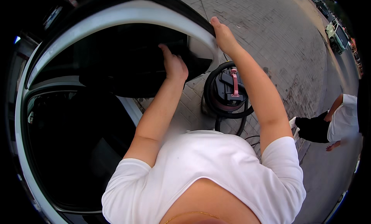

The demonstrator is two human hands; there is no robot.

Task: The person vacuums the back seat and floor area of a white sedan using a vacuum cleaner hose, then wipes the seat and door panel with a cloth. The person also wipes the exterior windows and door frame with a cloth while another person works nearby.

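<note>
A white car door (139,14) stands open in front of me, with a dark window or inner panel (124,47) inside its pale frame. My right hand (224,37) grips the door's outer edge, its thumb up and its fingers hidden by the edge. Against the dark inner side of the door is my left hand (175,64), thumb stretched out. Its fingers are lost in shadow, so I cannot tell whether it holds anything. To the left, the doorway shows a very dark car interior (81,143).
A canister vacuum cleaner (226,92) with a pink handle and a coiled black hose stands on the brick paving (269,27) between my arms. At the right, a person in a white shirt (343,119) is near the road. A light-coloured vehicle (337,35) is farther off.
</note>
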